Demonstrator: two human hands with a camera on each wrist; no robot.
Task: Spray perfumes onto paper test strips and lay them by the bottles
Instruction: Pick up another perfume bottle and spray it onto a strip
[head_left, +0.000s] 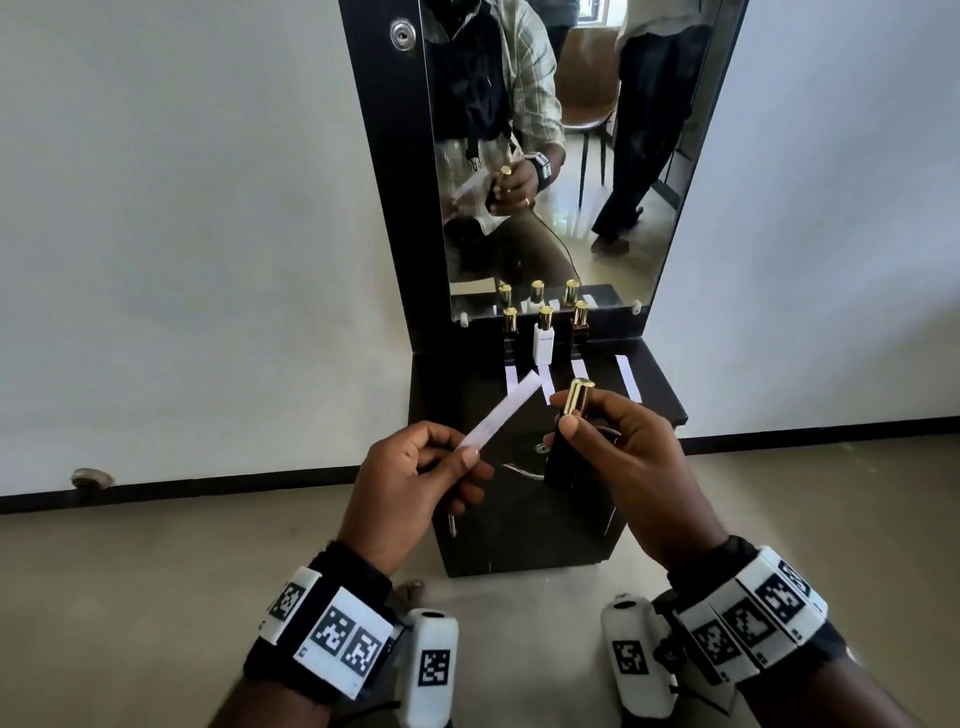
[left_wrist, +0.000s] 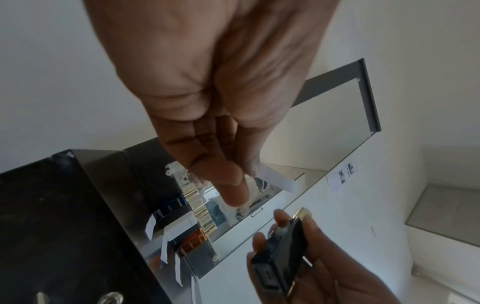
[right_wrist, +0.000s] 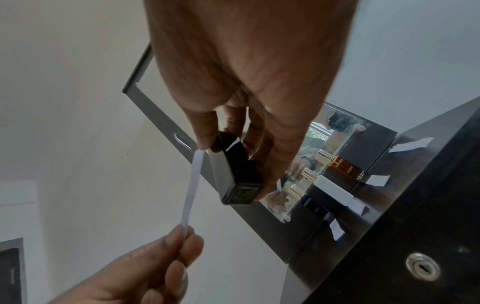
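My left hand pinches the near end of a white paper test strip, whose far end points up and right toward the bottle. My right hand grips a black perfume bottle with a gold cap, held upright just right of the strip's tip. In the right wrist view the strip runs beside the black bottle. Three bottles stand in a row against the mirror: a dark one, a white one and a brown one. Several white strips lie on the cabinet top before them.
The black cabinet stands against a white wall, with a tall mirror on its back panel. The mirror reflects me, a chair and another standing person. Grey floor lies around the cabinet. A keyhole lock sits on the cabinet front.
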